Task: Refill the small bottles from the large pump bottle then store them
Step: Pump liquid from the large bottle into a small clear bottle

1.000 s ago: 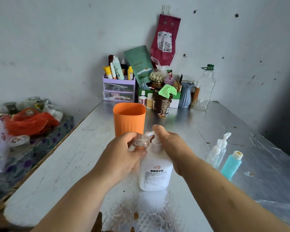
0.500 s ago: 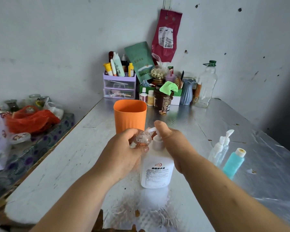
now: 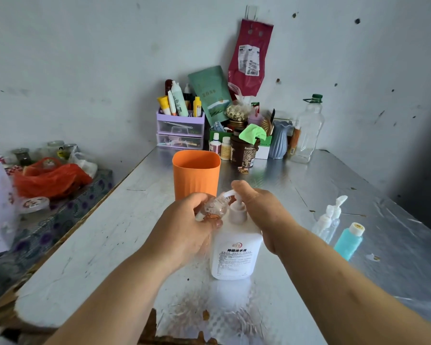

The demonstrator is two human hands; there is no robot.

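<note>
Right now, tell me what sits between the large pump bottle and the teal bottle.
In the head view, two small clear bottles stand between the large pump bottle and the teal bottle, on the metal table.

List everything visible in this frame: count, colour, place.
pump bottle: 1, white, table centre, upright
small bottle: 1, clear, held at the pump spout
cup: 1, orange, behind the hands
spray bottles: 2, clear with white tops, table right
teal bottle: 1, white cap, right of the spray bottles
drawer organiser: 1, purple, back wall, tubes on top
large empty bottle: 1, clear, green cap, back right
vase: 1, blue, back
brown tub: 1, green cloth on it
red bag: 1, side table left
table: 1, silver
left hand: holds the small bottle
right hand: on the pump head
</note>
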